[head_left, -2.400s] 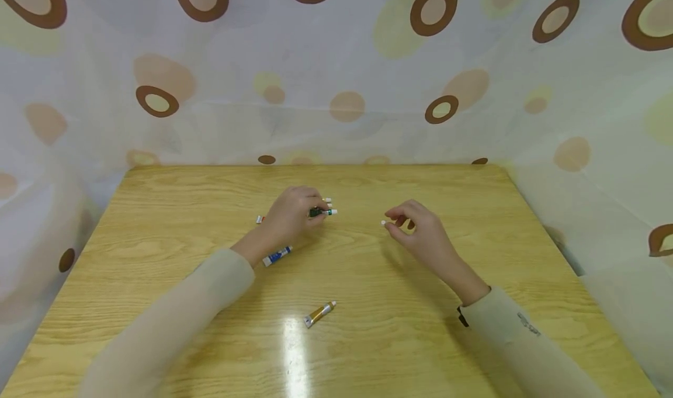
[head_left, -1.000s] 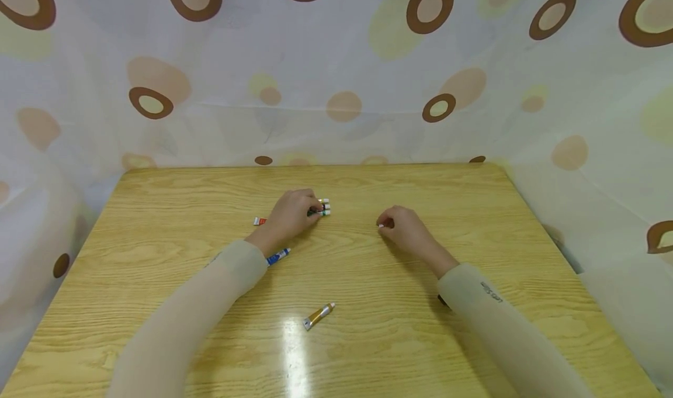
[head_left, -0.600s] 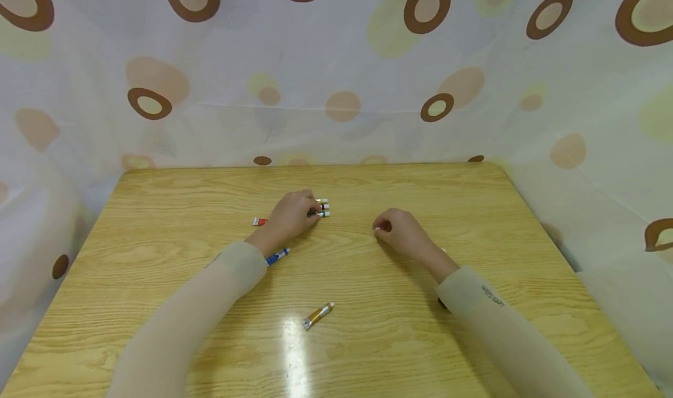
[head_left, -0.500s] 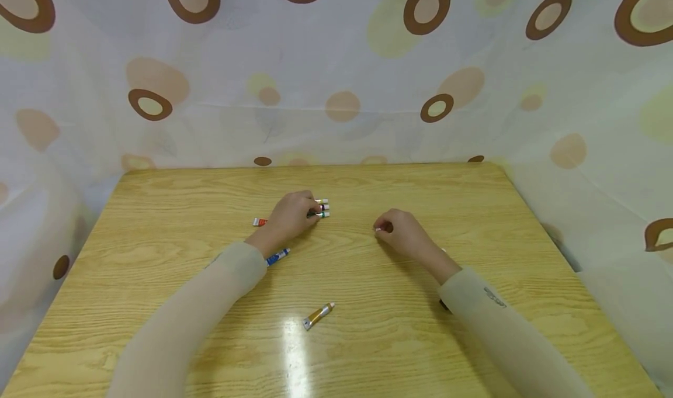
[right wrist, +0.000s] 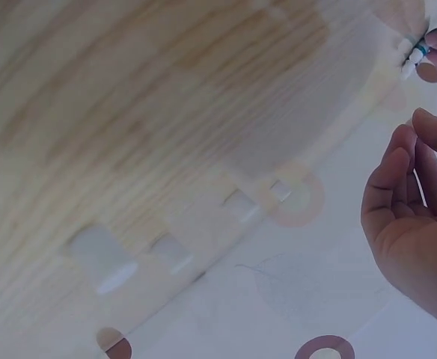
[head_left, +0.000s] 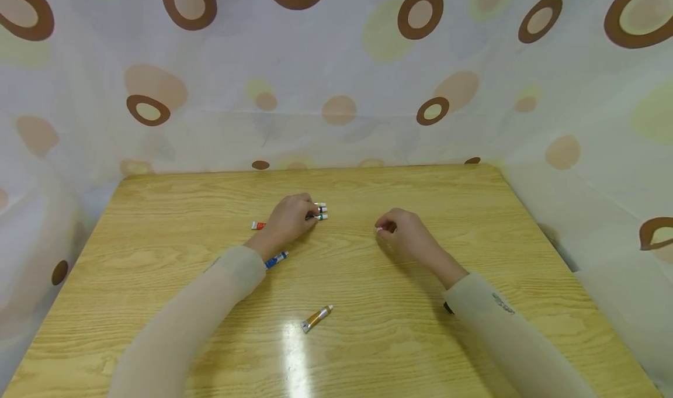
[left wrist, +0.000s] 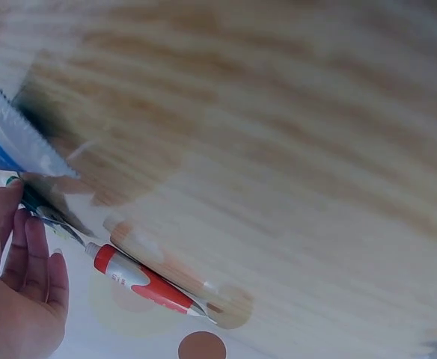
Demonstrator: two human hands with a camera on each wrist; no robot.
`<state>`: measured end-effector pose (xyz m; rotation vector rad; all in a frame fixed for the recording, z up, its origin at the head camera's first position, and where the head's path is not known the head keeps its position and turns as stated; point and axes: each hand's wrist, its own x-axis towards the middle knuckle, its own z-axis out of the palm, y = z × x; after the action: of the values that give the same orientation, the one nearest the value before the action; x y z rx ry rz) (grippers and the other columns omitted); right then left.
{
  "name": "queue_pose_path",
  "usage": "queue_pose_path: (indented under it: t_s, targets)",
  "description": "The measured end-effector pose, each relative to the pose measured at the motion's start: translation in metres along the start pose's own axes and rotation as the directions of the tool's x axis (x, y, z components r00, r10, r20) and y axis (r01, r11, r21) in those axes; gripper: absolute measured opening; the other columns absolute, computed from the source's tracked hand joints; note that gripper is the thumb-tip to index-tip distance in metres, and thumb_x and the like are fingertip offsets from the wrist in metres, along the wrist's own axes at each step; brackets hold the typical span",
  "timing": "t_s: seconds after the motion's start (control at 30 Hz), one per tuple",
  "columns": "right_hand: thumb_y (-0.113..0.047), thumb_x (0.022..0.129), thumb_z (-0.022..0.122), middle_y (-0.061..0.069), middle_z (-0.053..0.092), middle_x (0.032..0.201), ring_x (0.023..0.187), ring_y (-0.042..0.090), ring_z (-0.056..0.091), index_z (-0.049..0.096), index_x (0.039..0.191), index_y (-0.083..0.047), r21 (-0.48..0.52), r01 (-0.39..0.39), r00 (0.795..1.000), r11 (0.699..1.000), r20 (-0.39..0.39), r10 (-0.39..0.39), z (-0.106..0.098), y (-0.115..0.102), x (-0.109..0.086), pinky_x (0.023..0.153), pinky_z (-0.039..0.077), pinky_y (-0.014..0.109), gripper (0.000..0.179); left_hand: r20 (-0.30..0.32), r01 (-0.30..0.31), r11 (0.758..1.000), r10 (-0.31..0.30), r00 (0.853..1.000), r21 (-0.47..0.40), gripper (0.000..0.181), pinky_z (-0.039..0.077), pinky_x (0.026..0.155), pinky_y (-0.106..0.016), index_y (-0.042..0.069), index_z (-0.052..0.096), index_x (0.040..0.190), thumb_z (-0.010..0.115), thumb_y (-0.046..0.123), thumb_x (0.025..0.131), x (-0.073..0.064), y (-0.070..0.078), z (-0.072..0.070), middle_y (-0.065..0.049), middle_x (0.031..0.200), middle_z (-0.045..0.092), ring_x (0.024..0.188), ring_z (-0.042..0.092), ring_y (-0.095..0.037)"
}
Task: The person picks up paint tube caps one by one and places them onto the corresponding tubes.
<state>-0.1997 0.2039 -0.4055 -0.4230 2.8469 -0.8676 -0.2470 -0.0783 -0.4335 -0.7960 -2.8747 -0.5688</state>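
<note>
My left hand (head_left: 289, 220) pinches a green paint tube (head_left: 316, 217) lying beside two other tubes, whose white ends (head_left: 323, 205) stick out past the fingers. In the left wrist view, a red paint tube (left wrist: 151, 289) lies by the left fingers. Part of a blue paint tube (head_left: 276, 260) shows in the head view beside the left wrist. To the right, my right hand (head_left: 407, 232) holds a small white piece (head_left: 379, 229) between thumb and fingertips, mostly covered by them. It resembles a tube cap, but I cannot tell its kind.
A gold paint tube (head_left: 317, 318) lies on the wooden table (head_left: 378, 351) towards the front. Several short white pieces (right wrist: 102, 258) stand in the right wrist view, out of sight in the head view. A dotted curtain (head_left: 294, 135) rises behind the table.
The left hand has brought the green tube down alongside the other tubes. Near the same spot, the right hand has drawn its fingers closer round the white piece.
</note>
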Motion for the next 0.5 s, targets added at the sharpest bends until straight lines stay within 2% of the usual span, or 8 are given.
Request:
queue_pose_path:
  t_s: [0.5]
  targets:
    - [-0.008, 0.098, 0.068, 0.013, 0.07, 0.106, 0.091, 0.022, 0.065, 0.073, 0.11, 0.001, 0.01, 0.08, 0.996, 0.997, -0.041, -0.08, -0.0026, 0.0024, -0.0064, 0.078, 0.056, 0.034, 0.016, -0.032, 0.007, 1.0, -0.006, 0.999, 0.026, 0.014, 0.058, 0.097, -0.039, 0.007, 0.081, 0.104, 0.077, 0.016, 0.094, -0.0006, 0.0023, 0.0011, -0.006, 0.104, 0.074, 0.097, 0.072, -0.022]
